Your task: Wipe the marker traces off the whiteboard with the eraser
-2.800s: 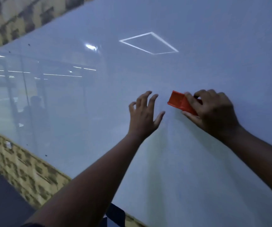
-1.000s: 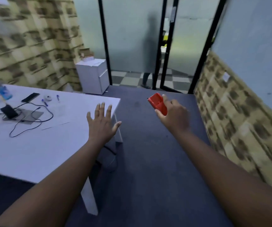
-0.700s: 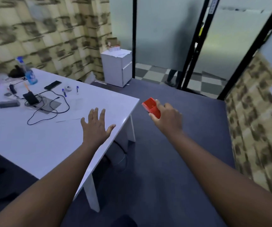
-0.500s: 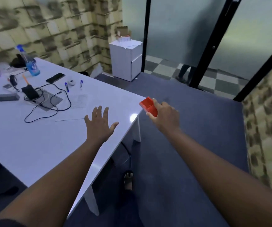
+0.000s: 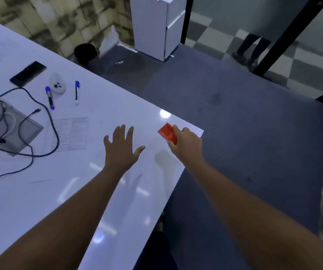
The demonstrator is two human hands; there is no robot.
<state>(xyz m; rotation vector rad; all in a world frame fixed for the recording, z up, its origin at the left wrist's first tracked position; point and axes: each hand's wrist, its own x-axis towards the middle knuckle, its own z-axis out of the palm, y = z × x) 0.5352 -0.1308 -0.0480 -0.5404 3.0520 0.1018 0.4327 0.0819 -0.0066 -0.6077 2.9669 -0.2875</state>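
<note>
Red eraser [image 5: 168, 133], which our right hand [image 5: 187, 142] fingers are gripping above the desk [image 5: 117, 114] corner; left hand [image 5: 120, 148] is hovering splayed; releasing early risks it falling to the floor.

I see my right hand [image 5: 186, 142] gripping the red eraser [image 5: 167, 132] over the near corner of the white table [image 5: 39, 201], while my left hand [image 5: 122, 148] hovers flat beside it, fingers spread. Farther left on the table lie two blue markers [image 5: 49, 97], a dark phone [image 5: 28, 73], a small white controller [image 5: 57, 86], black cables [image 5: 45, 121] and a printed sheet [image 5: 69, 133]. A white cabinet [image 5: 152, 26] stands beyond on the grey carpet [image 5: 244, 123]
</note>
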